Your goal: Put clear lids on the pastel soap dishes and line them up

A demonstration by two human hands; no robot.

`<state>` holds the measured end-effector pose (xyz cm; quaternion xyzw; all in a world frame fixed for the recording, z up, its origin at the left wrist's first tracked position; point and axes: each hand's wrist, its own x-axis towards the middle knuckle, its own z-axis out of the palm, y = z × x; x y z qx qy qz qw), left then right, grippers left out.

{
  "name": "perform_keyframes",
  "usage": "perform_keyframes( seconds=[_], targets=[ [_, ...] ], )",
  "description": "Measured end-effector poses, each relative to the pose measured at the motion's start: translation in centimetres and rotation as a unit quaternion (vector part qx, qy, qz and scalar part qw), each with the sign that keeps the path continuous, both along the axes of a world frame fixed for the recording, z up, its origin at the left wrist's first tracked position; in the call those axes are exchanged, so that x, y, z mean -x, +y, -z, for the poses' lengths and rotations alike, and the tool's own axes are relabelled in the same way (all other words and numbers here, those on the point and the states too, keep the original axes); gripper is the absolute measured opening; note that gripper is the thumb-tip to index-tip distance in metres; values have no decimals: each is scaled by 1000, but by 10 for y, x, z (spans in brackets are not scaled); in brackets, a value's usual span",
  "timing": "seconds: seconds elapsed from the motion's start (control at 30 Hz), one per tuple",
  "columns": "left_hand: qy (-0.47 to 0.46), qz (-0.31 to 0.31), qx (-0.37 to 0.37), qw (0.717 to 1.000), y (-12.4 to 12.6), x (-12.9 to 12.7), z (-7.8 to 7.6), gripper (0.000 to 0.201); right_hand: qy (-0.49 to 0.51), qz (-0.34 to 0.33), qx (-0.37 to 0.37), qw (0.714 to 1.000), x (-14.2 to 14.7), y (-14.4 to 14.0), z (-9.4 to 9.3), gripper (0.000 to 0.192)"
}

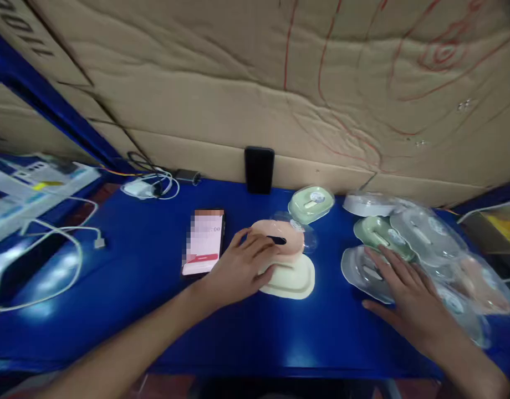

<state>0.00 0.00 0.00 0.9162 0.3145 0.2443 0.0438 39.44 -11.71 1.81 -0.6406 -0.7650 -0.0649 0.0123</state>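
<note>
Left hand at pink dish, right hand over wrapped dishes

Landmark: pink dish (294,247), dark slot in its top, lying on the blue table (313,343). Left hand (249,266) sits at its left near side, fingers bent over it, thumb lower, over the cream tray (294,284); cannot tell if it grips the pink dish or just rests on it. Cream tray lies just on the near side of the pink dish, partly overlapped by it. Clear cover (310,239) shows at the pink dish's right edge. Green dish (310,207) with a sticker is just beyond, far right of the pink dish.

Right hand (413,302) is well right of the pink dish, fingers loose and spread, holding nothing visible, above a gray dish (357,269); contact unclear. Around that hand, also right of the landmark: second green dish (369,228), clear-wrapped dish (421,230), peach dish (483,285), some overlapping, edges blurred.

Left of the pink dish: lit phone (204,238), lying flat, screen partly pixelated; white cable (78,238) farther left. Beyond the pink dish: black phone (259,172) leaning upright on the cardboard (188,105).
</note>
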Motion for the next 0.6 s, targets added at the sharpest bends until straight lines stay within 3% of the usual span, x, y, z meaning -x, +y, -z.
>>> perform_keyframes(
  seconds=[0.17,0.33,0.4,0.5,0.6],
  targets=[
    [60,22,-94,993,-32,-17,-16,23,61,-10,2,998,-21,13,5,73],
    [133,32,-83,987,-73,-30,-3,30,181,-127,78,972,0,42,-14,63],
    [141,38,-82,986,-87,-32,-1,23,195,-149,52,968,10,55,-18,54],
    [114,50,-65,990,-97,-31,-9,20,195,-172,-14,966,24,67,-17,41],
    [10,35,-45,998,-80,-27,-24,23,212,-199,-34,956,36,70,-11,36]
  ],
)
